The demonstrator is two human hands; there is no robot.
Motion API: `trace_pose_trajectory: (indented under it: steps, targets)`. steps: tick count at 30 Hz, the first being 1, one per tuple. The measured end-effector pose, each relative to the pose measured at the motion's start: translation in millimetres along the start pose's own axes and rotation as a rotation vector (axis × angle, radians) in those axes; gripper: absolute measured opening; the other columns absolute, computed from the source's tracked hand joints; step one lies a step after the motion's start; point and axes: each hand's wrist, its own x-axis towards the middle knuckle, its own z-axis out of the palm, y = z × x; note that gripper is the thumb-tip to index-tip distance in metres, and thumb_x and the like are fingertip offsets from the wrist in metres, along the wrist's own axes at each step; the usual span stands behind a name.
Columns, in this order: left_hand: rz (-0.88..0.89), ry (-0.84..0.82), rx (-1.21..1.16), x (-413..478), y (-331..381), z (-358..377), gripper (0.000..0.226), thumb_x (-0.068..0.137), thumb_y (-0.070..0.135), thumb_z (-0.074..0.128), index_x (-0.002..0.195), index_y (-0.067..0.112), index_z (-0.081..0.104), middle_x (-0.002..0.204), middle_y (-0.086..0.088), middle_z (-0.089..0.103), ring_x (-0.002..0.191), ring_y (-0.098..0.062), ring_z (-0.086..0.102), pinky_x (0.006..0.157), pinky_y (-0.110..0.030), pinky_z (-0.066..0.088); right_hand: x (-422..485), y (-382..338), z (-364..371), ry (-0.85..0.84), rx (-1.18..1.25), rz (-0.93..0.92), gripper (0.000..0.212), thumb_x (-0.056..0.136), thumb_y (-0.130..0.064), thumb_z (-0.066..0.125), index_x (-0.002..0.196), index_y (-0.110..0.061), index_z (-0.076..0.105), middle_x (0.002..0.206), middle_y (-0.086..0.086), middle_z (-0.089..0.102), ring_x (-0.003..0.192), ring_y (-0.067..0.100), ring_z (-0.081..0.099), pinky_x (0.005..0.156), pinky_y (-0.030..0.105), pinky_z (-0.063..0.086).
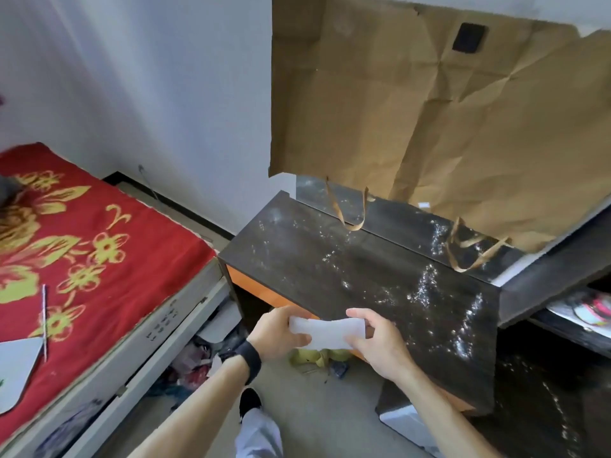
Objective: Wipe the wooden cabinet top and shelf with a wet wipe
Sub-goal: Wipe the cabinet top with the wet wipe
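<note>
A white wet wipe [327,332] is stretched flat between both hands, just above the front edge of the dark wooden cabinet top [330,262]. My left hand [279,333] pinches its left end and my right hand [380,342] pinches its right end. The cabinet top is speckled with white dust or droplets, densest toward its right side. A lower dark shelf [545,401] at the bottom right carries similar specks.
Brown paper bags [429,104] hang over the cabinet's back, their handles dangling onto the top. A bed with a red flowered blanket [82,259] stands to the left. Clutter lies on the floor under the bed and cabinet. Shoes [591,310] sit on a shelf at right.
</note>
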Motion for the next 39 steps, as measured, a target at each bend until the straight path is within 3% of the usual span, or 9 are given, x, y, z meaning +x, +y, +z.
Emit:
trace_pose_trajectory:
  steps: [4, 13, 16, 19, 23, 26, 29, 33, 39]
  targets:
    - [-0.057, 0.058, 0.058, 66, -41, -42, 0.027, 0.093, 0.038, 0.064, 0.114, 0.023, 0.070, 0.094, 0.010, 0.054, 0.087, -0.012, 0.052, 0.067, -0.021, 0.036, 76, -28, 35, -0.003, -0.167, 0.047, 0.023, 0.083, -0.020, 0.066, 0.099, -0.037, 0.069, 0.099, -0.016, 0.070, 0.090, 0.001, 0.062, 0.072, 0.011, 0.046]
    - [-0.330, 0.092, -0.220, 158, -134, -138, 0.016, 0.096, 0.033, 0.055, 0.084, 0.027, 0.062, 0.078, 0.008, 0.061, 0.082, -0.020, 0.059, 0.057, -0.022, 0.039, 262, -119, 131, -0.104, -0.265, 0.094, 0.008, 0.091, -0.031, 0.054, 0.092, -0.032, 0.062, 0.087, -0.014, 0.066, 0.084, 0.009, 0.062, 0.057, 0.007, 0.037]
    - [-0.400, 0.103, -0.350, 183, -151, -153, 0.013, 0.096, 0.029, 0.056, 0.091, 0.028, 0.067, 0.088, 0.005, 0.069, 0.090, -0.023, 0.063, 0.069, -0.027, 0.047, 317, -145, 164, -0.129, -0.241, 0.078, 0.013, 0.093, -0.030, 0.053, 0.101, -0.036, 0.062, 0.098, -0.016, 0.066, 0.090, 0.006, 0.062, 0.065, 0.008, 0.042]
    - [-0.380, -0.068, -0.253, 208, -162, -160, 0.031, 0.100, 0.031, 0.051, 0.127, 0.021, 0.063, 0.124, -0.001, 0.067, 0.114, -0.022, 0.060, 0.091, -0.029, 0.046, 357, -152, 189, -0.117, -0.253, 0.049, 0.033, 0.096, -0.031, 0.054, 0.129, -0.027, 0.058, 0.123, -0.009, 0.062, 0.114, 0.013, 0.058, 0.095, 0.025, 0.049]
    - [-0.378, 0.022, 0.019, 225, -189, -172, 0.057, 0.098, 0.029, 0.048, 0.152, 0.022, 0.033, 0.151, -0.004, 0.041, 0.137, -0.022, 0.042, 0.108, -0.033, 0.039, 364, -132, 224, 0.067, -0.370, 0.051, 0.044, 0.100, -0.026, 0.045, 0.142, -0.013, 0.046, 0.146, 0.003, 0.049, 0.135, 0.022, 0.041, 0.111, 0.032, 0.033]
    - [-0.214, -0.017, 0.343, 230, -205, -178, 0.070, 0.100, 0.030, 0.041, 0.160, 0.022, 0.006, 0.168, -0.001, 0.005, 0.152, -0.020, 0.013, 0.122, -0.036, 0.020, 346, -109, 270, 0.025, -0.586, -0.024, 0.058, 0.104, -0.031, 0.027, 0.156, -0.007, 0.017, 0.165, 0.008, 0.013, 0.153, 0.022, 0.007, 0.124, 0.037, 0.010]
    - [-0.105, -0.185, 0.602, 239, -212, -180, 0.075, 0.103, 0.032, 0.036, 0.159, 0.020, -0.011, 0.165, 0.006, -0.022, 0.154, -0.014, -0.010, 0.125, -0.041, 0.004, 332, -88, 306, 0.004, -0.723, -0.048, 0.068, 0.103, -0.043, 0.015, 0.155, -0.004, -0.004, 0.163, 0.012, -0.011, 0.151, 0.023, -0.014, 0.123, 0.049, -0.005]
    - [-0.072, -0.282, 0.871, 241, -212, -182, 0.079, 0.101, 0.030, 0.037, 0.157, 0.017, -0.018, 0.163, 0.004, -0.028, 0.153, -0.016, -0.015, 0.125, -0.046, 0.000, 321, -64, 306, -0.030, -0.784, -0.239, 0.070, 0.103, -0.047, 0.028, 0.157, -0.010, 0.003, 0.166, 0.006, 0.004, 0.153, 0.018, -0.004, 0.121, 0.051, 0.004]
    - [-0.082, -0.257, 0.818, 238, -197, -176, 0.078, 0.104, 0.040, 0.034, 0.157, 0.011, -0.015, 0.164, -0.003, -0.026, 0.154, -0.019, -0.007, 0.126, -0.043, 0.006, 287, 10, 208, 0.206, -0.774, 0.126, 0.077, 0.100, -0.053, 0.025, 0.156, -0.002, 0.009, 0.165, 0.014, 0.007, 0.153, 0.025, 0.003, 0.122, 0.052, 0.008]
